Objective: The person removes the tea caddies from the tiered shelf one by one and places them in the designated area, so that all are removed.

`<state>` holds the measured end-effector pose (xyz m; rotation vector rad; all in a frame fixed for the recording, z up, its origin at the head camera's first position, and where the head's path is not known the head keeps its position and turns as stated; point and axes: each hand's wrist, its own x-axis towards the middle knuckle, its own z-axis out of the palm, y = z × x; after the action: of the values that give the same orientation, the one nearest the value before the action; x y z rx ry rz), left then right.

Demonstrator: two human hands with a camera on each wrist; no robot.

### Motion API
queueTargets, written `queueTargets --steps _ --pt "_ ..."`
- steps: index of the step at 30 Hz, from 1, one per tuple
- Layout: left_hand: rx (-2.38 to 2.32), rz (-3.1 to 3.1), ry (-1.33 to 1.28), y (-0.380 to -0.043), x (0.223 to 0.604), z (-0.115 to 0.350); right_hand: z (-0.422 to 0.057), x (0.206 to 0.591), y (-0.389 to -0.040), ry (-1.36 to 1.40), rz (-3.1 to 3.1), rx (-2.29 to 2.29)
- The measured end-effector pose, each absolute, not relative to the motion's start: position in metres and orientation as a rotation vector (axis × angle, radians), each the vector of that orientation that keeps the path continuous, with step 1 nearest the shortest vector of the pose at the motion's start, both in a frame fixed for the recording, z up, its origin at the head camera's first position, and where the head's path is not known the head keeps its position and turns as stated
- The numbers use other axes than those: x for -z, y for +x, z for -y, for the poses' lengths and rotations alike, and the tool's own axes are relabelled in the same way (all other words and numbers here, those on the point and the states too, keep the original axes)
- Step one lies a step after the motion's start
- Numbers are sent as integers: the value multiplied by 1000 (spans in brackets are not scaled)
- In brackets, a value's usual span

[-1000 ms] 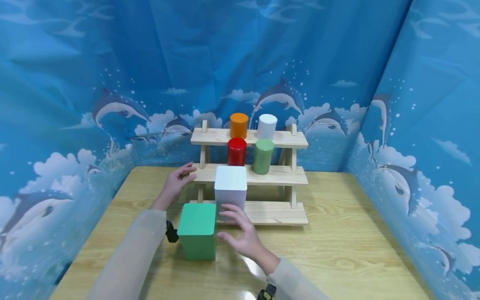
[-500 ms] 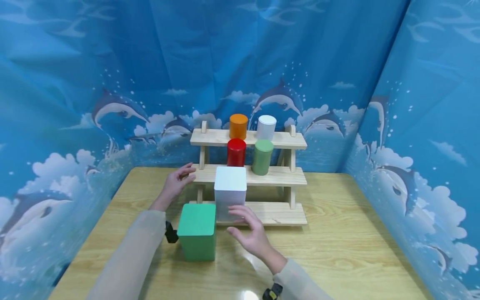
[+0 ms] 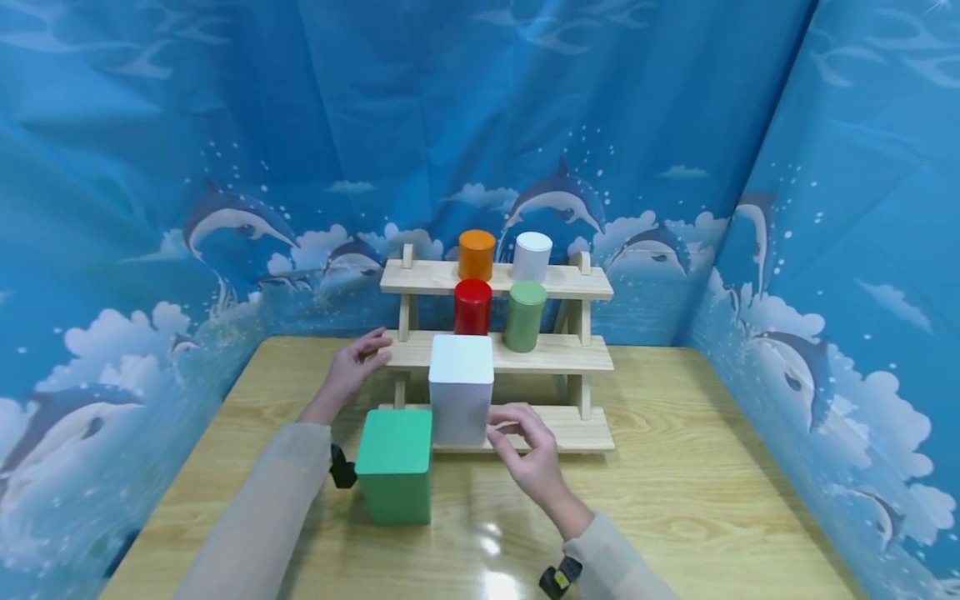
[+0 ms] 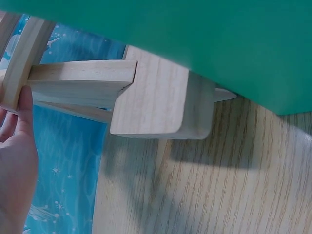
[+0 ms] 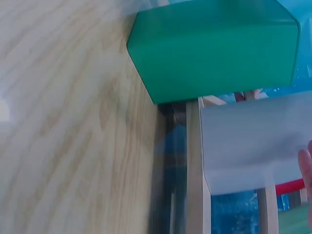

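Observation:
A tall white box (image 3: 461, 392) stands on the lowest tier of a three-tier wooden display shelf (image 3: 555, 354). My right hand (image 3: 536, 458) is at the box's lower right side, its fingers loosely bent and the tips right by that face. In the right wrist view only fingertips (image 5: 305, 165) show, overlapping the box. My left hand (image 3: 352, 371) holds the left end of the middle tier; the left wrist view shows its fingers (image 4: 24, 107) against the board end. A green box (image 3: 393, 475) stands on the table in front of the shelf, between my forearms.
The middle tier carries a red cylinder (image 3: 472, 308) and a light green cylinder (image 3: 525, 317). On the top tier are an orange cylinder (image 3: 476, 254) and a white cylinder (image 3: 532, 257). A blue dolphin-print curtain (image 3: 420, 108) surrounds the wooden table (image 3: 675, 492).
My right hand has moved rightward, from in front of the white box to beside its right face. The left hand and the boxes have stayed in place.

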<state>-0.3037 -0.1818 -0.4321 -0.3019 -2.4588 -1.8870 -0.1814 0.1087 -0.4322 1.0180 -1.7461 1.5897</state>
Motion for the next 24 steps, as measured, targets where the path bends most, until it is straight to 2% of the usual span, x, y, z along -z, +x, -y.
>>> queueTargets --steps 14,24 --pt "1866 2451 -314 -303 434 181 -125 427 -199 720 1873 -1607" --pt "1887 2437 -277 -313 443 183 -130 425 -216 761 1914 -1663"
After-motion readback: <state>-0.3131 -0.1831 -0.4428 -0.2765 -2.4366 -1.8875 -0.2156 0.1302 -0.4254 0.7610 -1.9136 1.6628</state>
